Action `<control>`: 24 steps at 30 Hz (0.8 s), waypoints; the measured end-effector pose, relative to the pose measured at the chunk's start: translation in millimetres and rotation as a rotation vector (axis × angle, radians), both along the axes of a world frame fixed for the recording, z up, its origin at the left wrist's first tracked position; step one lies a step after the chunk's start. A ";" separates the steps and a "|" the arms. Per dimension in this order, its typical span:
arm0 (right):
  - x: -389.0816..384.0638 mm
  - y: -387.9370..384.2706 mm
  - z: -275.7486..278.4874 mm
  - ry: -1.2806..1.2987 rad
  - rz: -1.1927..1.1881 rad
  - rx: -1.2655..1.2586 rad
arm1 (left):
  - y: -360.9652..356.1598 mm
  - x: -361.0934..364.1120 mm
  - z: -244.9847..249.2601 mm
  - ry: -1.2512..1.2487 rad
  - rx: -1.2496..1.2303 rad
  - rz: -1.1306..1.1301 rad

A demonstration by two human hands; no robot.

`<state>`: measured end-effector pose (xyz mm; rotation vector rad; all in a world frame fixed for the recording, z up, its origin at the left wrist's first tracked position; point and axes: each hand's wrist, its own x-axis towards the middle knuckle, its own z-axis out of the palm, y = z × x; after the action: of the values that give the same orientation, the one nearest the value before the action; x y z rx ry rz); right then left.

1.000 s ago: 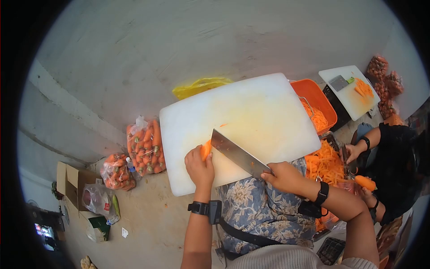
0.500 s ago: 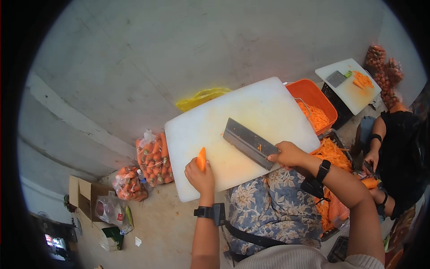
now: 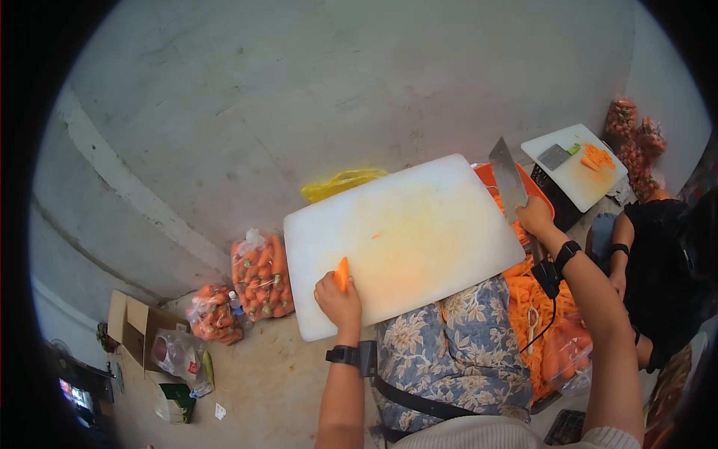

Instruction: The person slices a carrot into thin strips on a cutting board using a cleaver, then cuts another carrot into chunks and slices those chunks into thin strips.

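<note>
My left hand point(image 3: 338, 303) is closed around a peeled piece of carrot point(image 3: 342, 274), whose tip points up from the fingers over the near left part of a white cutting board point(image 3: 404, 224). A small carrot shred point(image 3: 376, 236) lies on the board. Past the board's right edge, my right hand point(image 3: 535, 217) grips a cleaver point(image 3: 507, 173) by its handle. The broad blade points up and away, in front of an orange bucket point(image 3: 544, 196). The blade and hand hide much of this bucket.
Shredded carrot point(image 3: 523, 299) and a bag of carrots point(image 3: 565, 352) lie right of my lap. Bagged carrots point(image 3: 262, 277) stand left of the board, near an open carton point(image 3: 138, 329). At right, a co-worker point(image 3: 651, 277) sits near a second board point(image 3: 580, 187) with another cleaver point(image 3: 555, 156).
My right hand has carried the cleaver from above the board rightward to beside the orange bucket, turning the blade more upright. My left hand still holds the carrot piece in nearly the same spot.
</note>
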<state>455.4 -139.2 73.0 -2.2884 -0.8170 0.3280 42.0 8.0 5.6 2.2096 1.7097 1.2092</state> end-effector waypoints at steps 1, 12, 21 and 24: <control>-25.4 2.3 15.0 0.241 -0.006 0.059 | -0.8 -0.5 -0.1 -0.003 0.008 0.010; -218.7 77.9 -7.4 0.705 0.715 -0.096 | -4.2 -5.3 -0.7 -0.388 0.031 0.115; -142.9 72.0 -24.1 0.826 0.449 -0.040 | 0.8 -7.7 -9.9 -0.271 0.007 0.018; -80.7 50.3 -26.6 0.717 0.246 0.111 | 0.8 -9.0 -8.3 -0.323 -0.052 0.005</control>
<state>374.7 -88.8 46.3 -1.7625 -0.7025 1.1043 32.9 8.8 -2.7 1.8578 1.5965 1.4133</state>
